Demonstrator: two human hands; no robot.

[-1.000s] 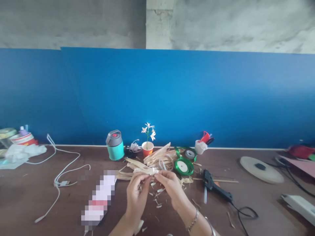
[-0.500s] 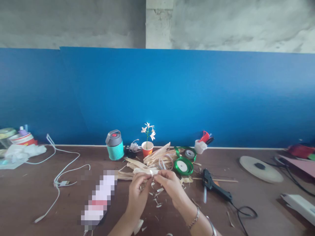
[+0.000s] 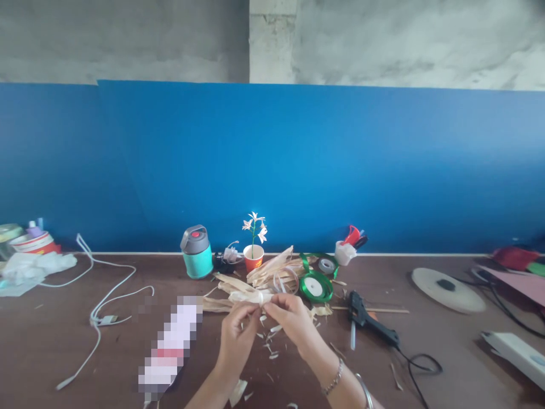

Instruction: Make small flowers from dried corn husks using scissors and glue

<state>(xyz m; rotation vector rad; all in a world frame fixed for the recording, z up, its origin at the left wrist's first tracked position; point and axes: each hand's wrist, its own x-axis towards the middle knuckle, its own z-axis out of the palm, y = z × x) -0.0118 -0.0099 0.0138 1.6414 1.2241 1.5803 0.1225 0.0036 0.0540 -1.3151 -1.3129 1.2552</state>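
Observation:
My left hand (image 3: 237,335) and my right hand (image 3: 293,324) meet fingertip to fingertip above the table's middle. Both are closed in a pinch on one small pale strip (image 3: 261,297), whose lower part is covered by the fingers. Just behind it lies a heap of dried husks (image 3: 272,269), cream and tan in colour. Small pale scraps (image 3: 273,355) are scattered on the table below the hands. To the right of the husks lies a spool of green ribbon (image 3: 314,288).
A red paper cup (image 3: 254,263) holds a white-flowered stem (image 3: 253,233). A turquoise jar (image 3: 198,262) stands left of it. On the right are a black glue gun (image 3: 372,322) and a round pale disc (image 3: 457,301). A blurred-out object (image 3: 172,341) and white cables (image 3: 99,304) lie left.
My fingers have shifted slightly on the pale strip, and the two hands stay together in the pinch. The whole view has moved a little, so things appear slightly further left.

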